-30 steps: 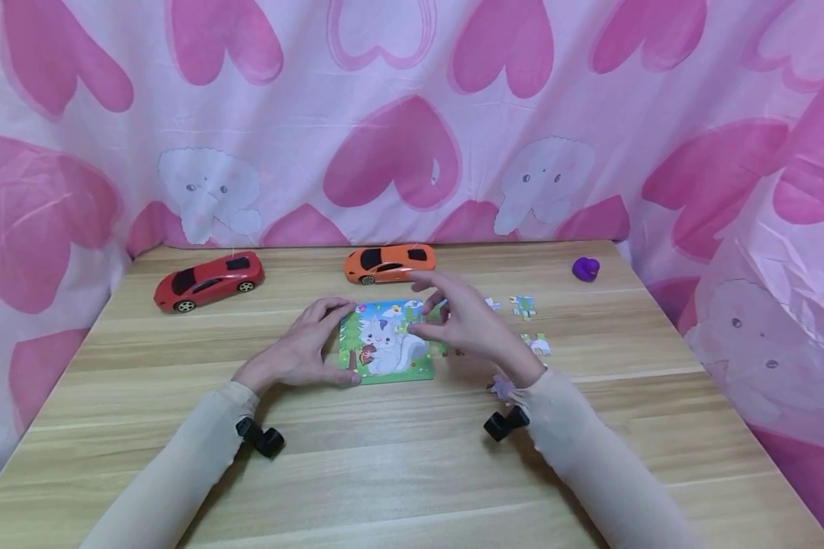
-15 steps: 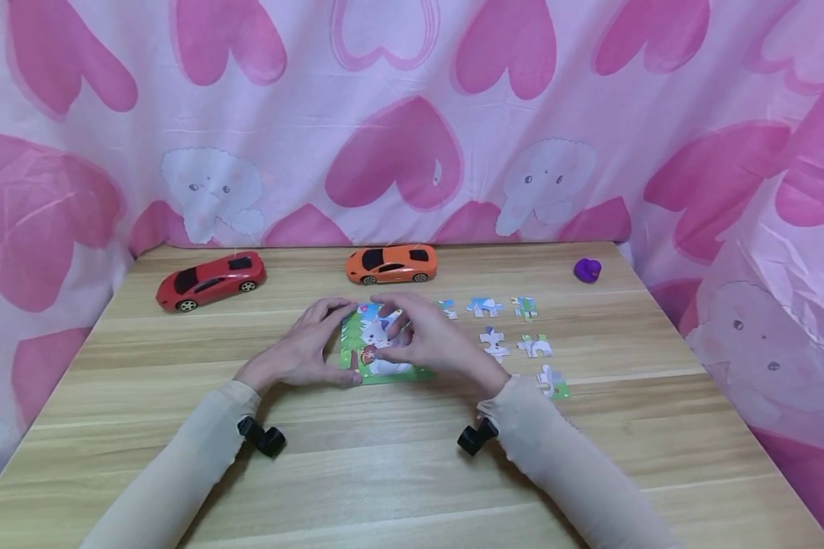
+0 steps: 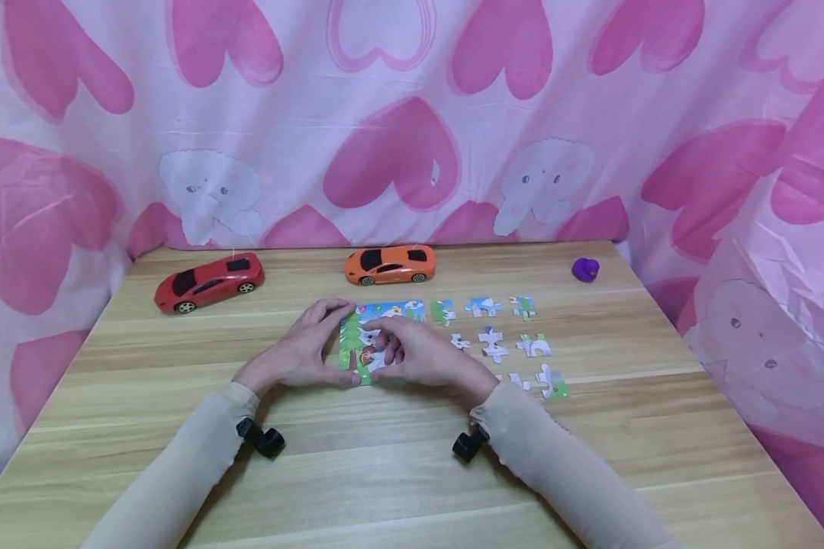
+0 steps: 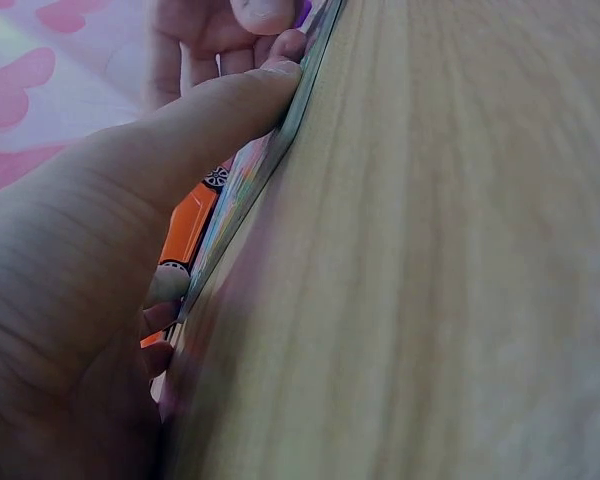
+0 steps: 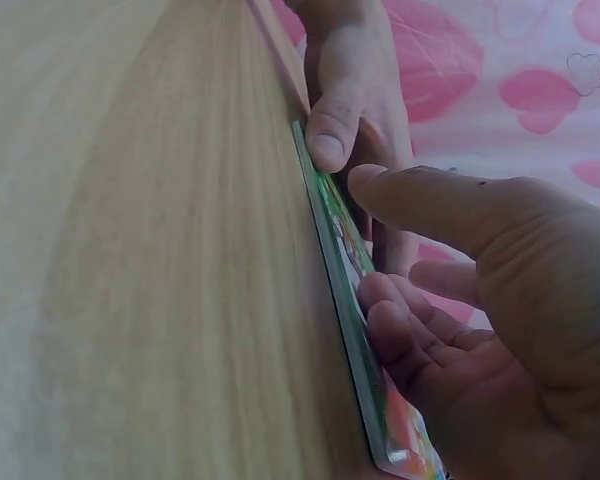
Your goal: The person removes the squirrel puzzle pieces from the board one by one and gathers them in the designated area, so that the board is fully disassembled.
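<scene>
A small puzzle board point(image 3: 350, 343), printed with a white squirrel on a green and blue scene, lies flat mid-table. At its left side my left hand point(image 3: 298, 347) holds it, thumb at the near corner and fingers at the far corner. Over the middle and right of the board reaches my right hand point(image 3: 419, 354). In the right wrist view, that right hand point(image 5: 480, 290) has loosely bent fingers near the picture and the thumb apart; no piece shows between them. Part of the squirrel is hidden behind it. Loose jigsaw pieces point(image 3: 493, 345) lie to the right.
Toward the back of the wooden table point(image 3: 357, 473) stand a red toy car point(image 3: 209, 282) and an orange toy car point(image 3: 390, 264). A purple rubber duck point(image 3: 586, 269) sits at the back right. A pink heart-patterned curtain point(image 3: 391, 152) hangs behind.
My right hand has moved left and toward me, from the board's right side to over its middle, uncovering several loose pieces. The left hand has stayed in place.
</scene>
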A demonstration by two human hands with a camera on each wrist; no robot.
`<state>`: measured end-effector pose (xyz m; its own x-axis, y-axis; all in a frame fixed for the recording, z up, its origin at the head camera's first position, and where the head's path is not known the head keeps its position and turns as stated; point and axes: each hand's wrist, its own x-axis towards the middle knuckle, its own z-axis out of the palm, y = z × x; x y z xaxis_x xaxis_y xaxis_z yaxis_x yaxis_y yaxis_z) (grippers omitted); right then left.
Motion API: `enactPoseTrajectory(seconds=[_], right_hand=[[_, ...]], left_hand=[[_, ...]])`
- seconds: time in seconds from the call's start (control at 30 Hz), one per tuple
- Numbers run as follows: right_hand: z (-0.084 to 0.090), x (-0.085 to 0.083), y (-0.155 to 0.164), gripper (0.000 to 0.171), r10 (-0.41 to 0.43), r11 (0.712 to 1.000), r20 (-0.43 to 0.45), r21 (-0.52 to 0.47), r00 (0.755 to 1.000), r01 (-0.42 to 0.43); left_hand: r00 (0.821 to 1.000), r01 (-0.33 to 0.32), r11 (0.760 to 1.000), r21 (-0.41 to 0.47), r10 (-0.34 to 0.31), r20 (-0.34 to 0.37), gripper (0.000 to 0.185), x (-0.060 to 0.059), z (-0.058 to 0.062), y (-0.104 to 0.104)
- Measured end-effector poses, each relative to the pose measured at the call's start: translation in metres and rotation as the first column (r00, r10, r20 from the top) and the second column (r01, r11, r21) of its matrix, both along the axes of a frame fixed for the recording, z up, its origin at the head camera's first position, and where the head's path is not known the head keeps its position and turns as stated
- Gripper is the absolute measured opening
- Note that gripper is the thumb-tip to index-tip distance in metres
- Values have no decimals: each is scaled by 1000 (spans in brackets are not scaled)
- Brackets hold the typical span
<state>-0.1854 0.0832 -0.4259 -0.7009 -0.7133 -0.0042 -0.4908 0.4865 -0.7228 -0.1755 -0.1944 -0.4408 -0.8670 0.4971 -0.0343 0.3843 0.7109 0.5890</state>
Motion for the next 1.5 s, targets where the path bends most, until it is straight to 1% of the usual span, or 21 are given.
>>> enactPoseTrajectory(seconds=[0.1,0.23,0.53,0.73,0.93,1.0,1.17,1.5], right_hand=[[-2,1,0,72,14,1000,6,-5,1000,-14],[-4,2,-1,68,33,999,-14,32,999,-32],[-2,5,-4,66,19,994,-12,112,1000,-18],[-4,6,-5,65,18,992,-7,128,1000,-16],[-5,8,-6,54,11,993,-25,118,1000,-7],[-5,8,-8,52,-1,994,-14,107,1000,2],[-5,10,-11,53,-38,994,8,99,999,37],[0,12,-17,53,-63,997,-9,52,998,64]], left_hand=[[1000,-2,1000,5,2,5,130,0,0,0],[1000,-1,1000,4,1,9,129,0,0,0],[1000,1,1000,-5,-1,-3,131,0,0,0],[1000,0,1000,-1,0,-1,131,0,0,1],[1000,-4,1000,-3,4,5,132,-1,-1,0],[1000,-7,1000,-4,7,5,133,-1,-2,0],[1000,-5,1000,-2,5,5,133,-1,-1,0],[1000,-4,1000,7,4,0,132,0,-2,0]])
